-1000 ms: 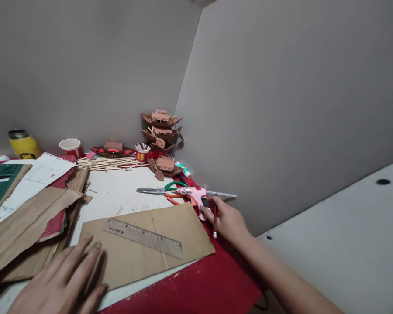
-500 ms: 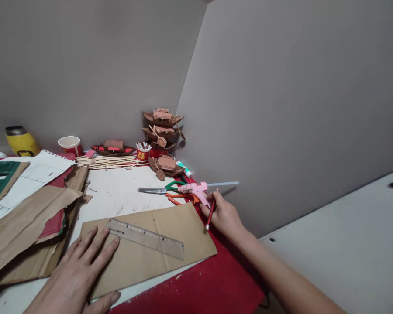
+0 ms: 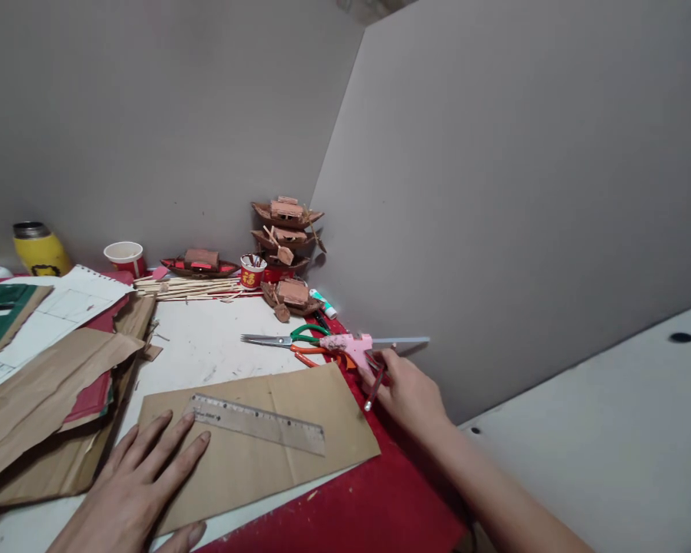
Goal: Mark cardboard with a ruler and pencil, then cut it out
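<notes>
My left hand (image 3: 143,480) lies flat with fingers spread on a piece of brown cardboard (image 3: 247,476), fingertips by the left end of a clear ruler (image 3: 259,424). Between the fingers of my right hand (image 3: 408,392) is a dark red pencil (image 3: 375,385). The same fingers are at the handle of a pink hot glue gun (image 3: 348,347), from which a glue stick (image 3: 400,340) sticks out; how firmly they grip it is hidden. Left of the glue gun lie green-handled scissors (image 3: 270,340), with an orange-handled tool (image 3: 308,353) partly under it.
Model boats (image 3: 288,238) are stacked in the corner, with another boat (image 3: 200,263) on the left. Near them are a red cup (image 3: 252,273), thin wooden sticks (image 3: 193,288) and a white tube (image 3: 323,304). Cardboard sheets (image 3: 51,399) pile up at left. Grey walls (image 3: 495,192) enclose the table.
The glue gun has shifted slightly right and turned a little, with my right hand moving along at its handle. My left hand stays on the cardboard.
</notes>
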